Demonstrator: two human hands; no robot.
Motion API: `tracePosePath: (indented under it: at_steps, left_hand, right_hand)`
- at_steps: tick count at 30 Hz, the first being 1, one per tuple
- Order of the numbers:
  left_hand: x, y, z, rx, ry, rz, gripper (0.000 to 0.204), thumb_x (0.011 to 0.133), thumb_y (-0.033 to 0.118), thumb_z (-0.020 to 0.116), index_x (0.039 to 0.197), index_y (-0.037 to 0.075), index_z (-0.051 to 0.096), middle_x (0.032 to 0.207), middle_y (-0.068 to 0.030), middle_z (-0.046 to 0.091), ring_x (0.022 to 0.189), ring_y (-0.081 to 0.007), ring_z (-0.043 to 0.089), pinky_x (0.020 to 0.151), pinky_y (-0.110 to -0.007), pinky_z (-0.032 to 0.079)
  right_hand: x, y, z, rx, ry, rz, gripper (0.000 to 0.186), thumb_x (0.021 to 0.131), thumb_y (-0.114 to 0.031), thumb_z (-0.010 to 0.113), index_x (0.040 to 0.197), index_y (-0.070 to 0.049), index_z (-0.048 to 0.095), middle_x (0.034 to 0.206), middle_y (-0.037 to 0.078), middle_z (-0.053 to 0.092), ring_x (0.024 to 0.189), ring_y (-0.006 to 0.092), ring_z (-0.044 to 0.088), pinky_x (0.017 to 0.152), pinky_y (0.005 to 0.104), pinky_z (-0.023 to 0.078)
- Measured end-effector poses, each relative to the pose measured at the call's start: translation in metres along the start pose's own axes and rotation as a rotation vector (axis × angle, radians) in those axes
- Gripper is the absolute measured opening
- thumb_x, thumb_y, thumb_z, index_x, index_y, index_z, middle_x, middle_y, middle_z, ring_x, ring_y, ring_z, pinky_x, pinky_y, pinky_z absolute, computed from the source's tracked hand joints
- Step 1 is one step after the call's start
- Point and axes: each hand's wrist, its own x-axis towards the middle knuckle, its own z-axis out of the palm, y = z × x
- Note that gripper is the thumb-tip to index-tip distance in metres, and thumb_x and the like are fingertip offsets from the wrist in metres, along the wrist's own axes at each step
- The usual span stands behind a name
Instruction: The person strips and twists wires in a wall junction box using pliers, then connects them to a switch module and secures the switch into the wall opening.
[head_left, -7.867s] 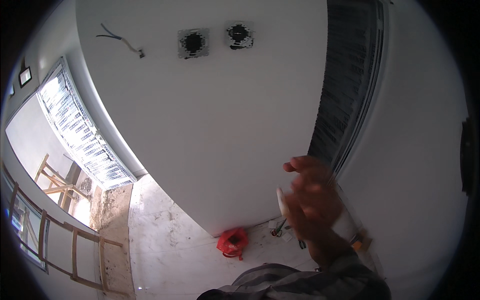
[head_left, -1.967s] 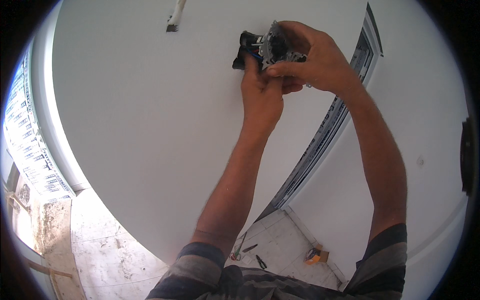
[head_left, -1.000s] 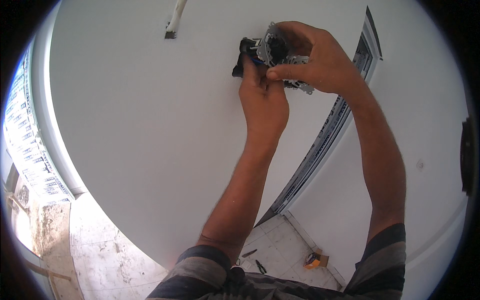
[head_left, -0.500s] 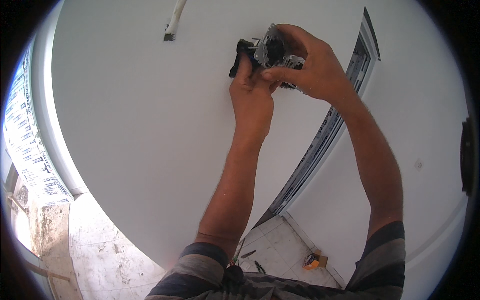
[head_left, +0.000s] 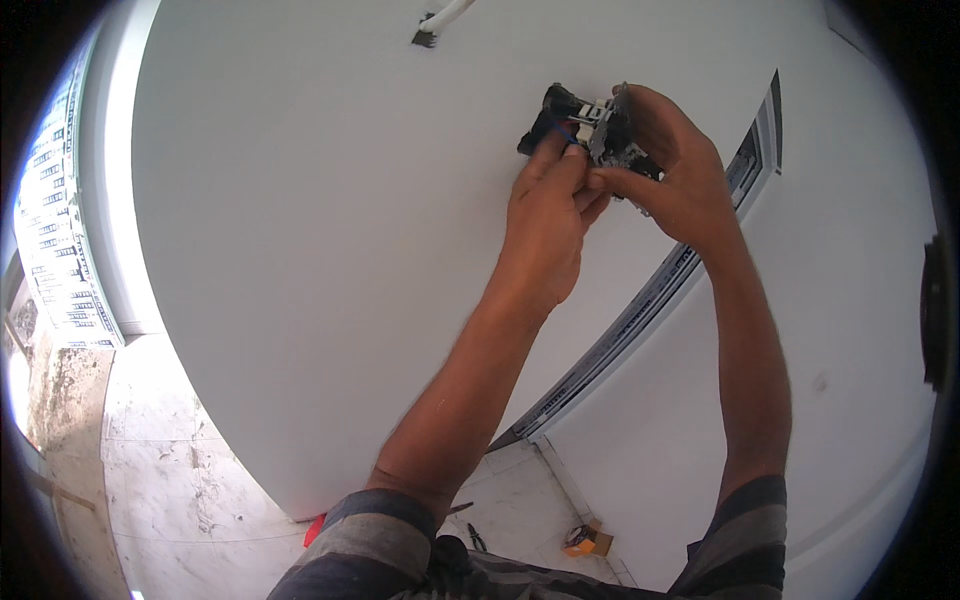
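Note:
My right hand [head_left: 690, 185] grips an electrical socket mechanism [head_left: 614, 138] with a grey metal mounting frame, thumb below and fingers on its far side. The mechanism is held tilted in front of a black-edged wall box opening [head_left: 542, 118] in the white wall. Blue and reddish wires [head_left: 567, 132] run between the opening and the back of the mechanism, where pale terminal parts show. My left hand [head_left: 545, 215] is closed with its fingertips pinching at these wires, just below the terminals. The exact grip of its fingertips is partly hidden.
A white conduit [head_left: 452, 14] comes out of another wall hole at upper left. A film-covered door frame [head_left: 640, 310] runs down the right. On the tiled floor lie an orange box [head_left: 588, 540] and dark hand tools [head_left: 476, 538]. A film-wrapped panel [head_left: 62, 220] stands far left.
The view has shifted, so hands and wall box sit farther right and lower. The mechanism has turned, showing its terminals and the wires more plainly. Both hands keep their hold.

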Motion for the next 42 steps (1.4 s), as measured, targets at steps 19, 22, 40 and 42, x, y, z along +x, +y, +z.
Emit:
tracePosePath:
  at_steps: [19,22,40,42]
  left_hand:
    - [0.011,-0.031,-0.006,-0.567,-0.206,0.016,0.050,0.107,0.020,0.043,0.156,0.025,0.034,0.145,-0.0001,0.049,0.130,-0.0198,0.048,0.112,-0.054,0.037]
    - [0.011,-0.030,-0.008,-0.513,-0.198,0.022,0.049,0.107,0.024,0.044,0.155,0.025,0.036,0.145,0.0016,0.049,0.131,-0.0193,0.047,0.113,-0.053,0.035]
    - [0.003,-0.020,-0.014,-0.124,-0.111,0.052,0.049,0.107,0.033,0.048,0.150,0.011,0.041,0.138,-0.0117,0.056,0.131,-0.0288,0.054,0.107,-0.049,0.043]
    - [-0.007,-0.012,-0.012,0.144,-0.001,0.056,0.050,0.107,0.035,0.050,0.144,0.003,0.047,0.132,-0.0149,0.060,0.121,-0.0275,0.060,0.100,-0.044,0.049]
  right_hand:
    - [-0.002,0.001,-0.001,-0.174,-0.040,-0.108,0.083,0.069,-0.024,0.091,0.140,-0.008,0.052,0.127,0.014,0.068,0.114,0.0300,0.068,0.096,0.0382,0.055]
    - [0.000,0.004,0.001,-0.111,-0.047,-0.134,0.082,0.070,-0.024,0.091,0.140,-0.007,0.052,0.130,0.014,0.066,0.117,0.0303,0.066,0.096,0.0383,0.055]
    - [-0.014,0.008,0.013,0.118,0.037,-0.139,0.069,0.081,-0.016,0.083,0.142,-0.008,0.051,0.138,0.011,0.060,0.124,0.0283,0.062,0.109,0.0428,0.050]
    - [-0.020,0.010,0.020,0.166,0.210,-0.080,0.062,0.086,-0.022,0.078,0.140,-0.004,0.052,0.134,0.017,0.061,0.117,0.0310,0.065,0.101,0.0439,0.054]
